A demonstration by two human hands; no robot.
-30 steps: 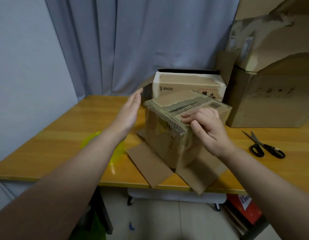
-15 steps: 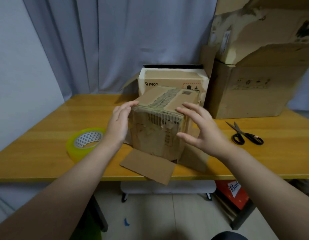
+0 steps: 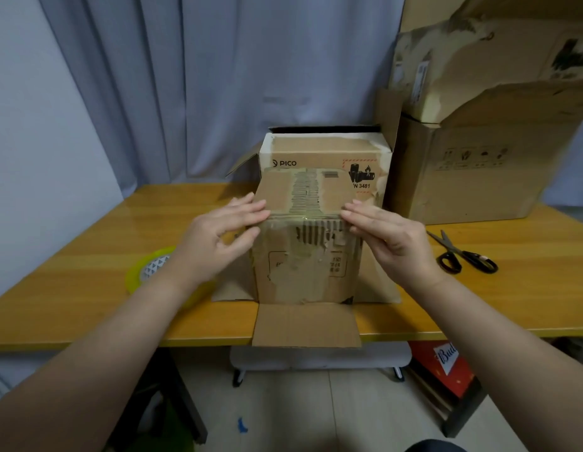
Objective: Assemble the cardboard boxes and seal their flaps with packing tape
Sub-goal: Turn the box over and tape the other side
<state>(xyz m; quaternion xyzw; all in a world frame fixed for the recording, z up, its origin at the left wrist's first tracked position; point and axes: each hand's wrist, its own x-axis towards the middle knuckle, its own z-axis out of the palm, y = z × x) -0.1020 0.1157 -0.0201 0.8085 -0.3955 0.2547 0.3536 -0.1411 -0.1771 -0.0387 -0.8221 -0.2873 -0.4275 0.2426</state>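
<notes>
Small cardboard box [image 3: 303, 269] stands mid-bench [image 3: 88, 256] by the near edge, with its lower flaps splayed flat and one overhanging at 6 o'clock. Left hand [image 3: 225, 236] at 9 o'clock and right hand [image 3: 391, 236] at 3 o'clock flank its top edge, fingers [image 3: 251, 212] straight and close together on the taped corners, judged to be pressing the seal down. Tape roll [image 3: 146, 272] at 8 o'clock, scissors [image 3: 463, 256] at 3 o'clock, both apart from the box and likely kept for the next seam.

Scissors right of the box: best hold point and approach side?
Take the scissors by the black handle loops, coming from above on the near side with the right hand, the closer one. They lie flat on the table with the blades pointing away toward the back, so the loops face the person. That is probably the safest hold.
</notes>
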